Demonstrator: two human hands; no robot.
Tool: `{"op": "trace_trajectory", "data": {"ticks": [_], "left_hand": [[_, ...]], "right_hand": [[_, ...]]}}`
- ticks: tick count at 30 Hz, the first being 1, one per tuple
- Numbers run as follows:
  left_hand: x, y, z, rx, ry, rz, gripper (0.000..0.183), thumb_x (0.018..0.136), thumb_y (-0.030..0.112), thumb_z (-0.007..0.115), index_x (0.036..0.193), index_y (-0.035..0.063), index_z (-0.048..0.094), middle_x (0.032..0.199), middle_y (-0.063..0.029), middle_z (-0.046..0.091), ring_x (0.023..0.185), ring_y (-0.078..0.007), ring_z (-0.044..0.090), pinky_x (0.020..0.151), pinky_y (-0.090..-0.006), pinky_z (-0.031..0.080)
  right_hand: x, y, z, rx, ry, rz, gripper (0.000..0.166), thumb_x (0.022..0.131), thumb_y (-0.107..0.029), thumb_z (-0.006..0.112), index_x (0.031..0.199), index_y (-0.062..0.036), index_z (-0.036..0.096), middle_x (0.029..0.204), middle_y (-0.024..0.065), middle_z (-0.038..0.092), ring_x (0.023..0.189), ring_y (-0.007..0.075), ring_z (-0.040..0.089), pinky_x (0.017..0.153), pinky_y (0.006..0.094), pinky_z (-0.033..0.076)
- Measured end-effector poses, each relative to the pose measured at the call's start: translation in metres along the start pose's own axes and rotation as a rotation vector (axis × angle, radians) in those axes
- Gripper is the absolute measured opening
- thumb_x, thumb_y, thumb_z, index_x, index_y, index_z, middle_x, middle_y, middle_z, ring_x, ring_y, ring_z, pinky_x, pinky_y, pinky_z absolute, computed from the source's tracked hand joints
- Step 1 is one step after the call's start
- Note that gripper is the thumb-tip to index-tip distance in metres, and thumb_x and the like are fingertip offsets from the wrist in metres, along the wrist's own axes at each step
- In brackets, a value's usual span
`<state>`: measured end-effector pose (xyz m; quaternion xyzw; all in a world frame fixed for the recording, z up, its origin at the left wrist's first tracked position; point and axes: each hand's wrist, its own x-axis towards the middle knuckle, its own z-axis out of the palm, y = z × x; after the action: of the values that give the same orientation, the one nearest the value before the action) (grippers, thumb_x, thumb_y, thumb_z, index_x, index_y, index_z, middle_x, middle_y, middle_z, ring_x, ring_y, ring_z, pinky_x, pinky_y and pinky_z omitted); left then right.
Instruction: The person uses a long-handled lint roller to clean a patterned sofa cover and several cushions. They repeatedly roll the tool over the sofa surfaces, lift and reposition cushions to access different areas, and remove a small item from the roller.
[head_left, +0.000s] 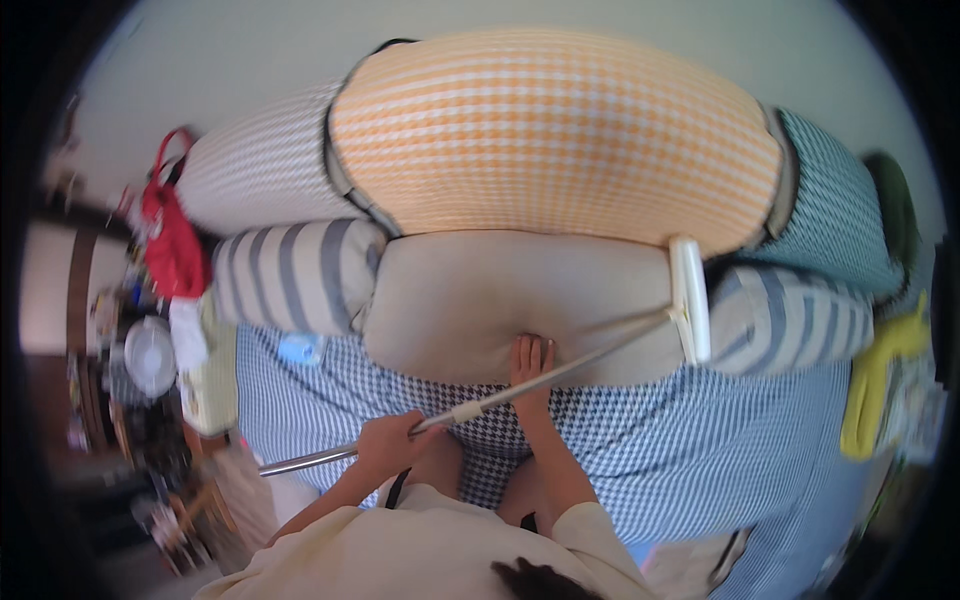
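My left hand (386, 442) is closed around a metal telescopic pole (517, 390), below its white collar. The pole slants up to the right and ends in a long white head (690, 300), which lies over the right end of a beige cushion (457, 300). My right hand (534, 360) presses on the front of this cushion with its fingers bent, close beside the pole, and grips nothing that I can see. Behind the cushion stands a large backrest in an orange and white checked cover (555, 142). A houndstooth and striped cloth (675, 450) spreads beneath.
Striped bolsters flank the cushion, one at left (292, 277) and one at right (795, 319). A blue packet (301, 348) lies on the cloth. At far left are a red bag (172, 247) and a white fan (150, 356); at far right, a yellow cloth (874, 382).
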<state>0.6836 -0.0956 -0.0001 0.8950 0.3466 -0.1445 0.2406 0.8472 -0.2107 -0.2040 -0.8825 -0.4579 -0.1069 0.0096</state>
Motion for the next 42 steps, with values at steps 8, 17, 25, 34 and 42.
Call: {"op": "trace_trajectory", "data": {"ticks": [8, 17, 25, 34, 42], "left_hand": [[-0.141, 0.052, 0.036, -0.049, 0.202, -0.317, 0.034, 0.072, 0.046, 0.062, 0.069, 0.0121, 0.063, 0.054, -0.0076, 0.058, 0.049, -0.0289, 0.057, 0.047, -0.0395, 0.045], [-0.227, 0.105, 0.047, -0.384, 0.568, -0.639, 0.027, 0.071, 0.035, 0.067, 0.07, 0.0074, 0.065, 0.052, -0.0078, 0.057, 0.045, -0.024, 0.055, 0.044, -0.0326, 0.041], [-0.255, 0.084, 0.083, -0.604, 0.729, -0.772, 0.015, 0.076, 0.014, 0.063, 0.078, -0.0004, 0.062, 0.051, -0.0041, 0.051, 0.044, -0.0082, 0.043, 0.043, -0.0245, 0.033], [-0.32, -0.034, 0.121, -0.863, 0.91, -0.704, 0.012, 0.078, 0.011, 0.061, 0.075, 0.0002, 0.06, 0.051, 0.0029, 0.041, 0.046, -0.0032, 0.032, 0.041, -0.0219, 0.024], [-0.378, -0.191, 0.055, -0.668, 0.662, -0.54, 0.016, 0.081, 0.016, 0.062, 0.075, 0.0004, 0.059, 0.05, -0.0011, 0.049, 0.042, -0.0069, 0.041, 0.041, -0.0235, 0.029]], "right_hand": [[0.023, 0.039, 0.024, 0.306, -0.101, -0.35, 0.009, 0.071, -0.01, 0.052, 0.08, -0.0071, 0.054, 0.086, 0.01, 0.056, 0.086, 0.0261, 0.052, 0.079, 0.0381, 0.041], [-0.013, 0.056, -0.003, 0.446, -0.303, -0.378, 0.007, 0.058, -0.01, 0.059, 0.064, -0.0078, 0.055, 0.066, 0.0096, 0.058, 0.066, 0.029, 0.057, 0.063, 0.0395, 0.046], [-0.095, 0.071, 0.001, 0.422, -0.215, -0.578, 0.005, 0.055, -0.008, 0.059, 0.058, -0.009, 0.055, 0.059, 0.0101, 0.057, 0.057, 0.0294, 0.056, 0.057, 0.041, 0.046], [-0.103, 0.086, -0.095, 0.511, -0.374, -0.658, 0.007, 0.054, -0.006, 0.058, 0.062, -0.0079, 0.058, 0.058, 0.0142, 0.054, 0.057, 0.0345, 0.055, 0.053, 0.0447, 0.043], [-0.204, -0.017, -0.162, 0.366, -0.578, -0.464, 0.011, 0.059, -0.017, 0.06, 0.066, -0.0095, 0.061, 0.062, 0.0144, 0.057, 0.062, 0.0341, 0.057, 0.056, 0.043, 0.045]]}}
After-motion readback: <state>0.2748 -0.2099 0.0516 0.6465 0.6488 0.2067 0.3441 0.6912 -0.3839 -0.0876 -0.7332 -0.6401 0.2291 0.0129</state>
